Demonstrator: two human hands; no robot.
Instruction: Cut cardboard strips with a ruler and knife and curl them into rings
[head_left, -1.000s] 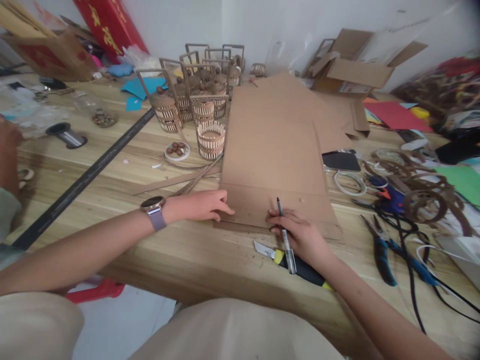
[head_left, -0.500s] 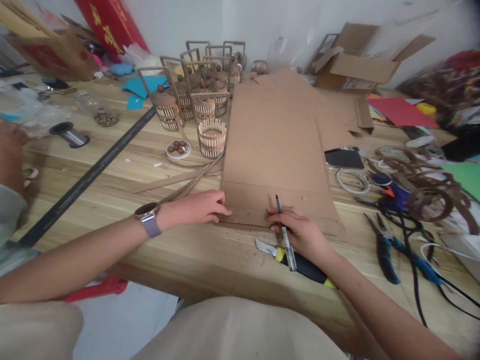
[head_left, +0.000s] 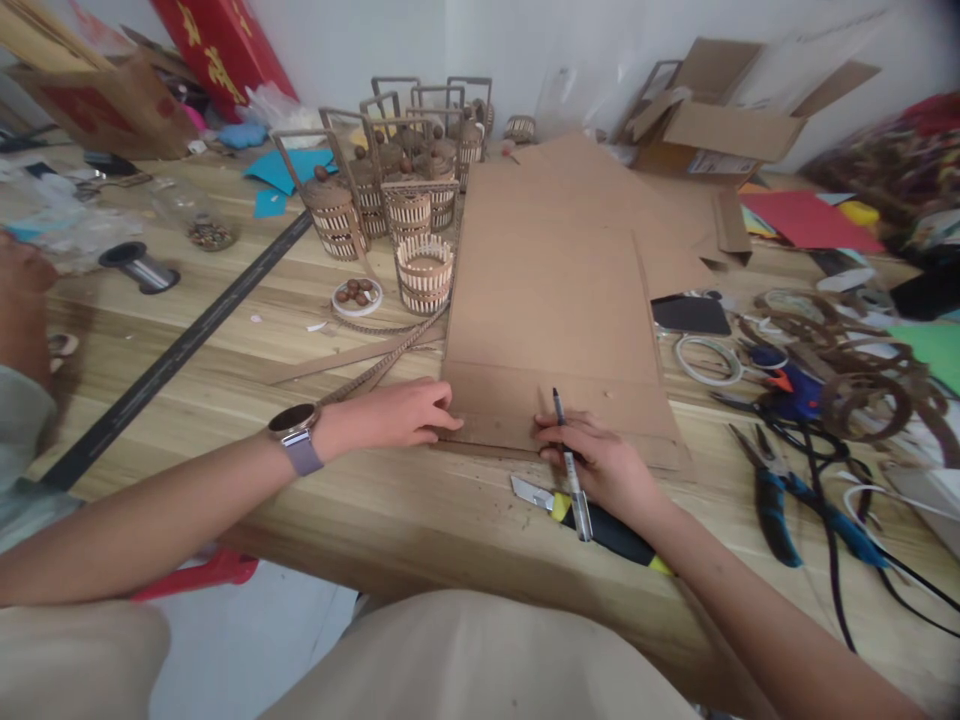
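**Right hand (head_left: pixel 600 460) grips a pen (head_left: pixel 577 500) at the near edge of a cardboard sheet (head_left: pixel 551 290)**

Head view: The right hand's lower fingers are tucked out of sight, and the pen's middle is partly covered by its grip. Part of a utility knife (head_left: pixel 619 538) is hidden under the pen and forearm. The left hand (head_left: pixel 409 415) holds nothing; its thumb and index are bent and apart at the sheet's near-left corner, though whether they press on it cannot be told. A co-worker's hand (head_left: pixel 22 275) is blurred and cut off at the left edge.

Compared with a second ago, the left index is drawn back slightly toward the corner; the right hand keeps the same hold.

The pen's dark end points away from the person and slightly left, its clear end toward them, over the knife handle. The sheet lies flat on the table (head_left: pixel 360 520), its long axis running away from the person.
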